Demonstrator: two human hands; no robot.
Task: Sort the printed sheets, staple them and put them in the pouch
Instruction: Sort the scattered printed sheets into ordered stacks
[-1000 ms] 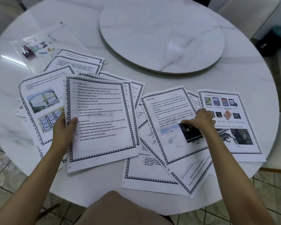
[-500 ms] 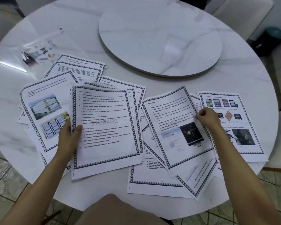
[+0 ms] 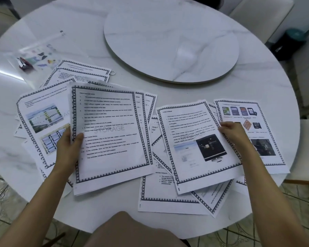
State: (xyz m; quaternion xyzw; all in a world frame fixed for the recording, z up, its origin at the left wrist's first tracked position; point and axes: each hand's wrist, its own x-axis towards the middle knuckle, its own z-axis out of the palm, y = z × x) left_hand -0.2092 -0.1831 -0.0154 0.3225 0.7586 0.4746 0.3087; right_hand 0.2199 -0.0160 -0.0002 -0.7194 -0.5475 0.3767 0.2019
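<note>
Spreading over the near half of the white marble bench, the printed sheets lie overlapped at mixed angles, most with their long axis running away from the person and their headings toward the round turntable. The left hand grips the left edge of a text sheet watermarked STORAGE, thumb on top; that sheet reads upright to the person and covers part of a sheet with building photos. The right hand, well apart from the left, pinches the right edge of the cloud storage sheet, whose top leans a little leftward; just beyond it lies a sheet picturing memory cards. The clear pouch sits far left, with a red stapler at it.
</note>
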